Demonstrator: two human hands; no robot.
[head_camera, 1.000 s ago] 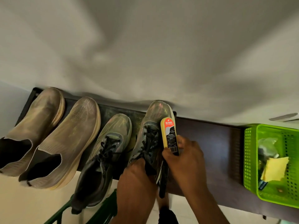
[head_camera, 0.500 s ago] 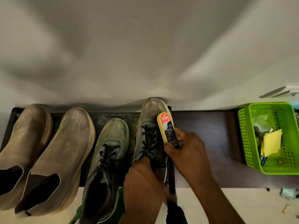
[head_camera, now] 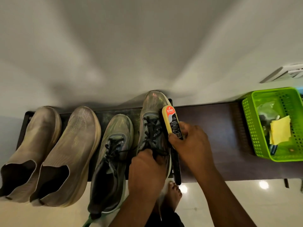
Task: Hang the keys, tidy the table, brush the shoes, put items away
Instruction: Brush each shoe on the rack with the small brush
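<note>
While the brushing step is judged underway | laced shoe (head_camera: pixel 153 128) on shelf (head_camera: pixel 213 128) is steadied by left hand (head_camera: pixel 147 174), heel gripped | shoe brush (head_camera: pixel 172 122) clasped in right hand (head_camera: pixel 191 145), pressed on shoe's side | other three shoes, green basket (head_camera: pixel 249 128) judged pending | keys unseen

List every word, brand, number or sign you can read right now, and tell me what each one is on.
"KIWI": white letters on the orange-red end of the label of the shoe brush, which the right hand holds against the laced shoe.
Smaller print and the barcode-like block lower on that label: too small to read.
Items in the green basket: no readable text.
Shoes: no legible marks.
</note>
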